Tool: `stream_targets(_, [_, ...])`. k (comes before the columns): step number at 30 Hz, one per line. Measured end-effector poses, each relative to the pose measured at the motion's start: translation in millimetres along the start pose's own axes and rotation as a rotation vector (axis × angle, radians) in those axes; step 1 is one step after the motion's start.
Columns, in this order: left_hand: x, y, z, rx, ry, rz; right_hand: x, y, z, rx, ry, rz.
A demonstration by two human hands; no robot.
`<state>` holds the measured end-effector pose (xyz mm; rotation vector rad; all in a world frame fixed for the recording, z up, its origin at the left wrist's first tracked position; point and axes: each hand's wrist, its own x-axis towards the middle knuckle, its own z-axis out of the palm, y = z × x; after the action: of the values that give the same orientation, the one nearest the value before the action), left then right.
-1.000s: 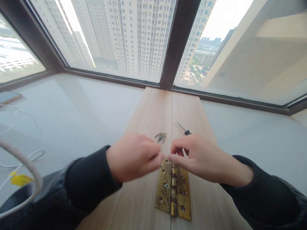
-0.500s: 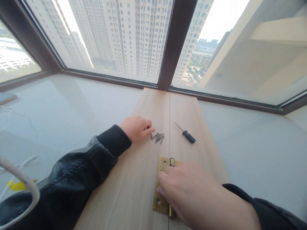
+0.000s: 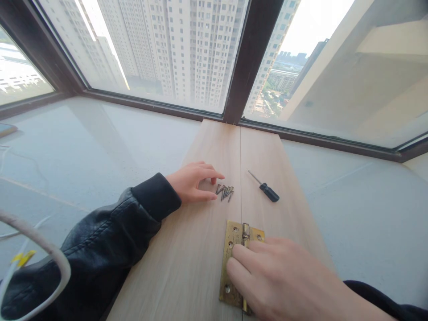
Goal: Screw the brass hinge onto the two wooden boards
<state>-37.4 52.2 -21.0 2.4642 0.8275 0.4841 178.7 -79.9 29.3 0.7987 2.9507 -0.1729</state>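
Several dark screws [image 3: 225,192] lie in a small bunch on the wooden boards [image 3: 180,249]. Just left of them is my left hand [image 3: 195,183], thumb and fingers apart, with nothing between them. A worn brass hinge [image 3: 230,267] lies unfolded across the seam between the two boards, some of its screw holes showing. My right hand [image 3: 277,276] is curled over the hinge's middle and right leaf, fingers closed against it and hiding much of that leaf. Beyond it, a screwdriver [image 3: 269,192] with a black handle lies on the right board.
The boards run to a brown window frame [image 3: 231,117] on a white sill [image 3: 361,200]. A white cable [image 3: 50,254] with a yellow tag [image 3: 25,258] loops over my left sleeve at the lower left. Part of a flat device [image 3: 6,129] shows at the left edge.
My left hand has opened from a pinch beside a screw, which now stands with the bunch. My right hand has slid slightly down and right, uncovering more of the hinge.
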Motion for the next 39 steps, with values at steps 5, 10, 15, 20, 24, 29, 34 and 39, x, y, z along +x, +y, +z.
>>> stream_targets(5, [2.6,0.3,2.4,-0.006,-0.029,0.023,4.6,17.7,-19.7,0.348,0.036,0.09])
stream_targets(10, [4.1,-1.9,4.5,-0.075,0.096,-0.102,34.6,51.4,-22.6,0.631,0.233,0.32])
stream_targets(15, [1.4,-8.3,4.0,-0.099,0.264,-0.284,71.2,75.9,-8.3,0.641,0.233,0.406])
stream_targets(20, [-2.8,-3.7,-0.4,-0.071,0.179,-0.232,70.4,90.0,-7.4,0.567,0.235,0.497])
stream_targets(24, [-5.0,-2.2,-1.3,-0.054,0.129,-0.164,51.4,96.1,-8.7,0.509,0.142,0.58])
stream_targets(29, [-6.5,-5.3,1.5,-0.072,0.124,-0.118,42.2,97.2,3.4,0.477,0.086,0.623])
stream_targets(34, [-6.7,-6.2,6.6,-0.078,0.155,-0.094,45.1,97.6,7.7,0.436,0.084,0.611])
stream_targets(39, [-6.0,-5.1,10.5,-0.075,0.174,-0.063,45.0,94.9,5.8,0.387,0.068,0.598])
